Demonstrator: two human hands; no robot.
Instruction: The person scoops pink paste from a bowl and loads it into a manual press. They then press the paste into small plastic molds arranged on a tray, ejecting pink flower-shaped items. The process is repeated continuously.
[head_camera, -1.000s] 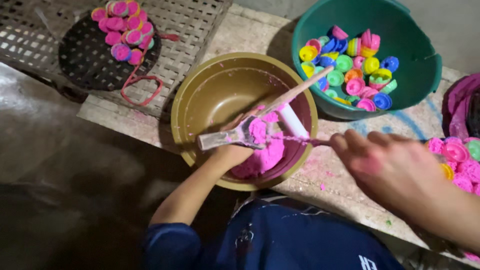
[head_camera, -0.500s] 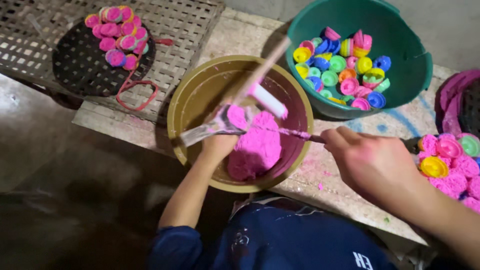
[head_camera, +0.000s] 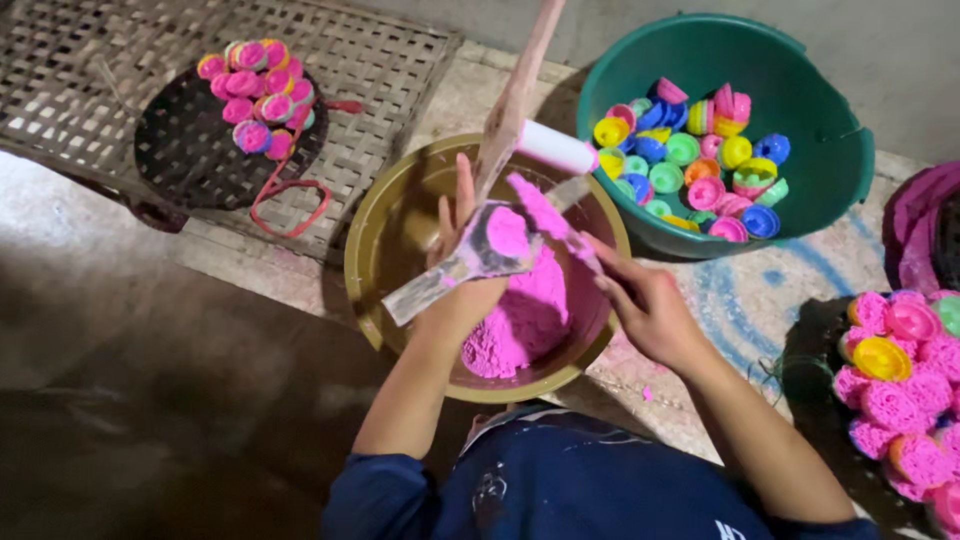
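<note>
Working over a tan bowl (head_camera: 372, 262) near the middle, both hands sit above a heap of pink powder (head_camera: 520, 315) lying in its near right part. On the left, the left hand (head_camera: 462, 270) curls its fingers under a flat metal mould (head_camera: 470, 258) packed with pink, thumb and forefinger raised; on the right, the right hand (head_camera: 645, 305) pinches a thin powder-coated blade (head_camera: 548, 215) laid across that mould. A wooden stick (head_camera: 515, 95) with a white roller (head_camera: 555, 147) leans over the far rim. Far right stands a teal basin (head_camera: 810, 190) of coloured cups (head_camera: 690, 160); far left, a dark tray (head_camera: 185, 155) holds pink cakes (head_camera: 255, 95).
</note>
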